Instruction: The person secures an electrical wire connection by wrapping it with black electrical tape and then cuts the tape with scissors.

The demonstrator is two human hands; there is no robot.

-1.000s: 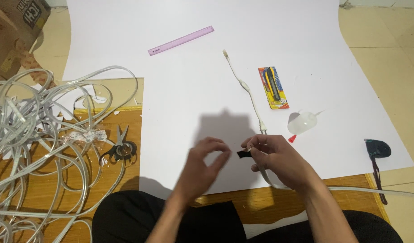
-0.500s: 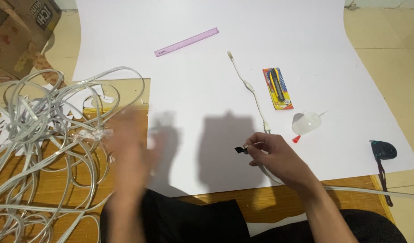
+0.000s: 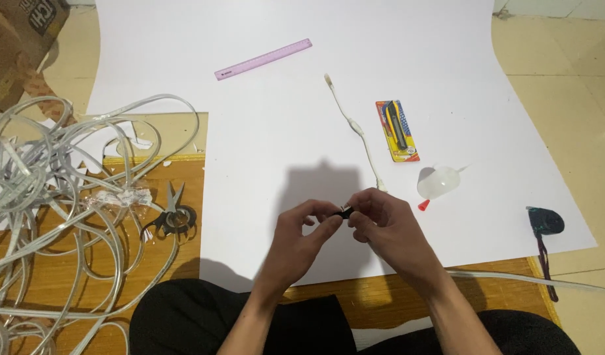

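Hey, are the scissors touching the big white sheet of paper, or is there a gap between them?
Apart. The head view shows the scissors lying on the wooden floor, with a strip of bare wood between them and the white sheet's left edge.

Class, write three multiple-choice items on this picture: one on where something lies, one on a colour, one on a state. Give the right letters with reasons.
1. Where do the scissors lie?
A) on the white sheet beside the ruler
B) on the wooden floor left of the white sheet, by the tangled cable
C) in the cardboard box

2. What colour is the ruler?
A) pink
B) green
C) black

3. How is the small black piece held?
A) lying loose on the sheet
B) by the left hand alone
C) between the fingers of both hands

Answers:
1 B, they rest on wood beside the white cable.
2 A, it shows pink on the white sheet.
3 C, left hand and right hand meet on it.
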